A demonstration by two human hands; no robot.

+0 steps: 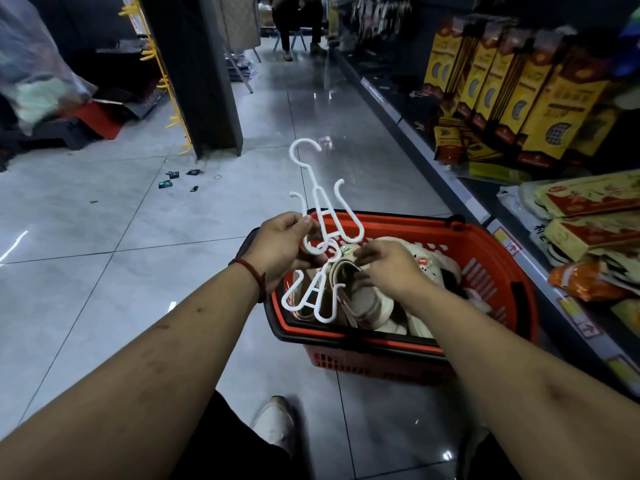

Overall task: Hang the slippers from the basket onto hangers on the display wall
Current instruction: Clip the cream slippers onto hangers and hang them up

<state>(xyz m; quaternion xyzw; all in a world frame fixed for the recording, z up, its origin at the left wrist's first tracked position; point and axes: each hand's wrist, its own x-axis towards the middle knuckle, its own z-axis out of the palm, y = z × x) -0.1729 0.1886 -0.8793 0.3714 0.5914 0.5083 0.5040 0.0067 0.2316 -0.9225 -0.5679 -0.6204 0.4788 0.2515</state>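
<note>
Pinching a white hanger (317,188) by one of its side hooks, the left hand (282,249) hovers just above the left rim of the basket (485,244), thumb and forefinger pressed together on the plastic, the other fingers curled beneath and the forearm stretched forward. That hanger stands upright, its big top hook pointing away from the person and its two looped arms curving up on either side of the stem. A second white hanger (311,299) of the same shape dangles below the palm over the basket's near-left corner; whether it hooks onto the first or is caught in the fingers cannot be told. The right hand (391,268) reaches into the middle of the basket, fingers and thumb curled round the edge of a beige slipper (349,271). More pale slippers (377,303) lie heaped there, one bearing a small round red label (421,261) too small to read. A red bracelet (251,271) circles the left wrist. The red basket with its black rim sits on the grey tiled floor (104,220) against the foot of a shelf (450,174) on the right, which carries yellow boxes (512,98) whose print is too blurred to read. A pale shoe (275,422) shows below the arms.
</note>
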